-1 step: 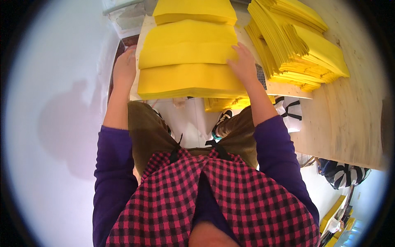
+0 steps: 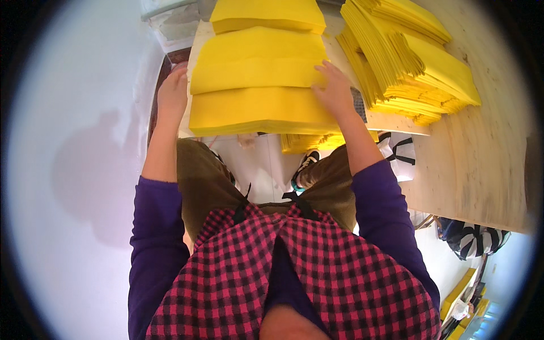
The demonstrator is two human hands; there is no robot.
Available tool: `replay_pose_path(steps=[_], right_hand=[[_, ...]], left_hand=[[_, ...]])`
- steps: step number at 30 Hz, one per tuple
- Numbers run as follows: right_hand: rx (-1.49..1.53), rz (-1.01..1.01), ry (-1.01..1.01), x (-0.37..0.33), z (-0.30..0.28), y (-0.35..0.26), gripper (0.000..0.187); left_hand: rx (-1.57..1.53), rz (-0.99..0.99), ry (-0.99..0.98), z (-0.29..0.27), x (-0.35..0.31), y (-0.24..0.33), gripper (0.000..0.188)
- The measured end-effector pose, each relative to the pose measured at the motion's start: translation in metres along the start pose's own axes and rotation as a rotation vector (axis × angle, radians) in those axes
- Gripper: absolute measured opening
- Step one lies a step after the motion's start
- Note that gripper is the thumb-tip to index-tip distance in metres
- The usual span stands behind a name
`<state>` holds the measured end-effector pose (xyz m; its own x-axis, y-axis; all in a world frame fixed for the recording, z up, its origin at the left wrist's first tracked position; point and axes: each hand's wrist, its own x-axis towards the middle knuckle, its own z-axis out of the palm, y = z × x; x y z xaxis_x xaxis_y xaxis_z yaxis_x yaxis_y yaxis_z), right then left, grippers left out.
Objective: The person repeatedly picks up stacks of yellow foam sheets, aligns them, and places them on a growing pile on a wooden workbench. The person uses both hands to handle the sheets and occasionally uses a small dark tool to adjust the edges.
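In front of me, overlapping layers of flat yellow sheets (image 2: pixel 258 59), like felt or soft cloth, lie in a pile on a pale board. A nearer layer (image 2: pixel 255 110) comes forward to the board's front edge. My right hand (image 2: pixel 335 90) rests at the pile's right side, fingers spread and fingertips at the sheets' edge, gripping nothing. Along the left side of the board is my left hand (image 2: pixel 173 93), seen edge-on just beside the pile. Its fingers are mostly turned away and blurred, so their grip is unclear.
To the right, more folded yellow sheets (image 2: pixel 391 62) are heaped on a wooden table (image 2: pixel 459 164). Another yellow bundle (image 2: pixel 311 143) sits below the board's front edge. A white wall (image 2: pixel 73 170) stands close on the left. A black-and-white bag (image 2: pixel 476 241) lies at lower right.
Both hands have shifted very slightly toward me along the sides of the pile. The sheets look unmoved.
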<state>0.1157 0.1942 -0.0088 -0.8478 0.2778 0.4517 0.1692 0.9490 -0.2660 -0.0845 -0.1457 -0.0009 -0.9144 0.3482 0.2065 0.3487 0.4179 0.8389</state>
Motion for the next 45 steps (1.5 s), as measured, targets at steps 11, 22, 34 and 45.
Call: replay_pose_path(steps=[11,22,34,45], right_hand=[[-0.237,-0.395,0.072,0.009,0.013,-0.014,0.029],[-0.112,-0.419,0.137,0.020,-0.008,-0.035,0.016],[0.058,-0.314,0.088,-0.045,-0.006,-0.036,0.019],[0.426,0.176,0.208,-0.082,-0.030,-0.012,0.027]], left_hand=[[-1.521,-0.845,-0.158,0.043,-0.047,0.045,0.053],[-1.345,-0.669,0.182,0.064,-0.004,0.035,0.032],[-1.128,-0.733,0.132,0.026,-0.025,0.002,0.032],[-0.758,-0.610,-0.270,-0.010,0.027,-0.017,0.039]])
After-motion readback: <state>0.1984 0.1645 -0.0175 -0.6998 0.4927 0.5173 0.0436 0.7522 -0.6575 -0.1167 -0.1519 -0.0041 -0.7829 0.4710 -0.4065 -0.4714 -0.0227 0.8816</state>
